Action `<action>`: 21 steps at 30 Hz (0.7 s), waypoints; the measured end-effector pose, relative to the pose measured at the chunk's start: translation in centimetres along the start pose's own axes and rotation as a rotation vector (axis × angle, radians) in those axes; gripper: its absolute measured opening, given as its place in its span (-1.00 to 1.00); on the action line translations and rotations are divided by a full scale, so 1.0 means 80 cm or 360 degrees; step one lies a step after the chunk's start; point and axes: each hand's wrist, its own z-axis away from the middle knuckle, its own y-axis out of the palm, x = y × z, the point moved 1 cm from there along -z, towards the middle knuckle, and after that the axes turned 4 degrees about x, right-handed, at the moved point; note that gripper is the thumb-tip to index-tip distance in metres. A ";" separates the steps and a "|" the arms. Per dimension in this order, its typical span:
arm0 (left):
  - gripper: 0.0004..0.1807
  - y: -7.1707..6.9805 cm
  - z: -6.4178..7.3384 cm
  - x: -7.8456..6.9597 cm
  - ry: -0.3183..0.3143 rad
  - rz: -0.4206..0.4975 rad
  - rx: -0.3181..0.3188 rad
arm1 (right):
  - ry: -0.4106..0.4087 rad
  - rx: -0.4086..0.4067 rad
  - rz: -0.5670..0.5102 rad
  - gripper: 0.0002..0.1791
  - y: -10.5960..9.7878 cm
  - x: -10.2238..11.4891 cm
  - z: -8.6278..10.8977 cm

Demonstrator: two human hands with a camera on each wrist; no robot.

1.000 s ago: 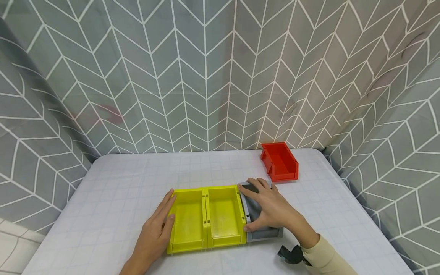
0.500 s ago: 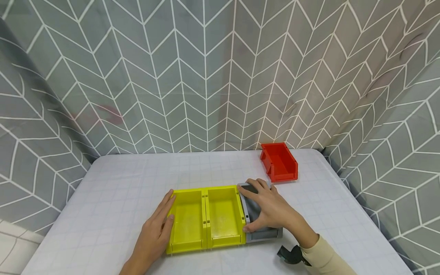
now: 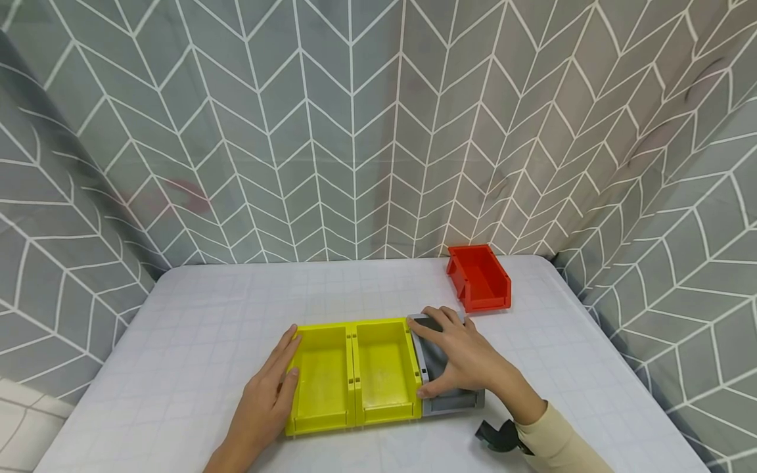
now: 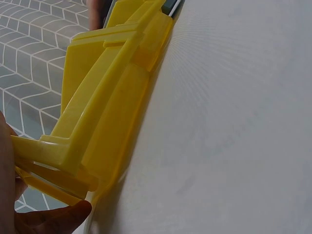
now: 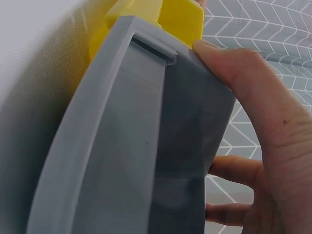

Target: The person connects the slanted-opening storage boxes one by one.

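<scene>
Two yellow storage bins, the left one point(image 3: 322, 374) and the middle one point(image 3: 387, 374), stand side by side in the head view. A grey bin point(image 3: 434, 360) adjoins them on the right, so the three form a row. My left hand point(image 3: 257, 404) lies with extended fingers along the outer wall of the left yellow bin. My right hand point(image 3: 467, 355) spans the grey bin and grips it, thumb at the seam with the middle bin. In the right wrist view, that thumb lies at the top of the grey wall point(image 5: 122, 122), with other fingers partly hidden behind it.
A red bin point(image 3: 483, 279) stands at the back right of the white-covered table point(image 3: 236, 295). A patterned grey curtain point(image 3: 355, 131) hangs behind the table and along the sides. A curved black piece point(image 3: 499, 437) is at the right wrist, beside the beige sleeve point(image 3: 558, 440).
</scene>
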 end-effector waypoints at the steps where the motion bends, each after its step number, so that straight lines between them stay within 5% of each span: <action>1: -0.38 0.000 0.000 0.000 -0.0002 0.0000 0.0001 | 0.0000 0.0004 -0.0003 0.24 0.000 0.000 0.000; 21: -0.38 -0.001 0.000 0.000 -0.0029 -0.0011 0.0026 | -0.0008 0.0055 -0.0038 0.27 0.002 -0.003 -0.001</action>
